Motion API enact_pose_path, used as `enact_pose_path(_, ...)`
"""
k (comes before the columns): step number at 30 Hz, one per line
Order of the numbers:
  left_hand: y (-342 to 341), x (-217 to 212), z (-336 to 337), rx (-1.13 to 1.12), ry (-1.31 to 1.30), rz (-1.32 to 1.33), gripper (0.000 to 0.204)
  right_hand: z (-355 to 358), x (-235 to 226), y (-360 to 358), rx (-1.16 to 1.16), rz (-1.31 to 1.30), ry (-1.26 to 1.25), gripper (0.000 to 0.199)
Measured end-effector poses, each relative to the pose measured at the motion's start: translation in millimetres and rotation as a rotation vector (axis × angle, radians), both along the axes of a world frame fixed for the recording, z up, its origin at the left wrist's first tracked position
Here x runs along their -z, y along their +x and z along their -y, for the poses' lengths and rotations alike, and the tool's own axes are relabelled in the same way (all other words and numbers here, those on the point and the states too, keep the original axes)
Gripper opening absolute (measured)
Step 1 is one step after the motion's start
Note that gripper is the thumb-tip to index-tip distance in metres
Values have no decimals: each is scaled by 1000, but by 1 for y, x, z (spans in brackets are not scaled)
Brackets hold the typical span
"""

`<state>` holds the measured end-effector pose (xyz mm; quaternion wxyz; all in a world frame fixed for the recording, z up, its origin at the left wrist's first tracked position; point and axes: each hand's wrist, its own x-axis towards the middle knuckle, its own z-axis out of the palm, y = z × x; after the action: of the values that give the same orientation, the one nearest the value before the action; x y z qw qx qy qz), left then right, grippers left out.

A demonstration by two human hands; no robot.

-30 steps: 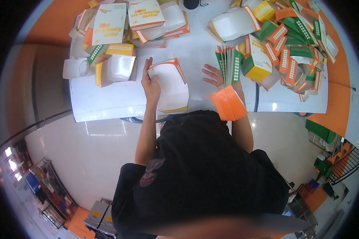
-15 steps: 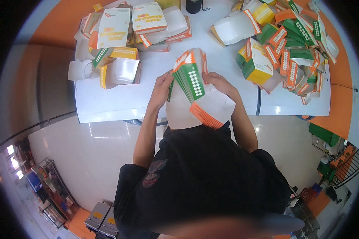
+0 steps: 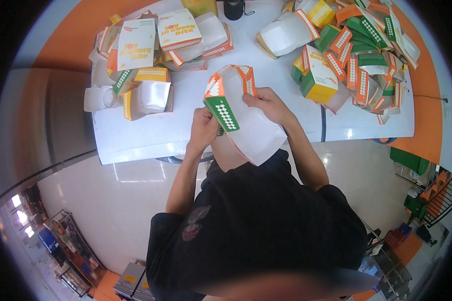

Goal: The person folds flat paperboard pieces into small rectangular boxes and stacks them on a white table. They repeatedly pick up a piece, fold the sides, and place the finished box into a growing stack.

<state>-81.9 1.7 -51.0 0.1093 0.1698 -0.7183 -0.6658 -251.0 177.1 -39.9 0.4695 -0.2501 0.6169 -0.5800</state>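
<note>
In front of my chest I hold a nested stack of paper food boxes (image 3: 251, 133), tilted, with the white inside of the top one showing. Its green side bears white diamonds, and its far corners are orange. My left hand (image 3: 204, 129) is closed round the left side, below the green panel; some of its fingers are hidden behind the cardboard. On the far right, my right hand (image 3: 270, 104) pinches the orange corner of the wall, thumb toward the inside. The lower edge of the stack hangs close to my dark shirt.
Piled food boxes (image 3: 181, 27) stand at the left of the white table (image 3: 186, 105), with an open yellow-sided box (image 3: 153, 95) before them. A large heap of green, orange and yellow boxes (image 3: 366, 55) covers the right. A black cylindrical object (image 3: 233, 9) stands at the far edge.
The stack has turned so its white inside faces me more, and the fanned edges no longer show. My right hand has shifted slightly left along the rim; my left hand has moved slightly lower.
</note>
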Motion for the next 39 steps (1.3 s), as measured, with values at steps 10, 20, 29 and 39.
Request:
enact_pose_path(10, -11, 2, 3, -234, -9, 9, 41, -3, 10, -20, 580, 7, -94, 43)
enact_pose_path(20, -16, -1, 4, -317, 512, -90, 41, 31, 35, 49, 389, -479, -200, 47)
enact_pose_path(29, -3, 22, 7, -169, 539, 14, 44, 4, 67, 39, 267, -71, -49, 46)
enact_pose_path(39, -14, 34, 1, -121, 542, 236, 43, -16, 84, 28, 93, -125, -10, 45)
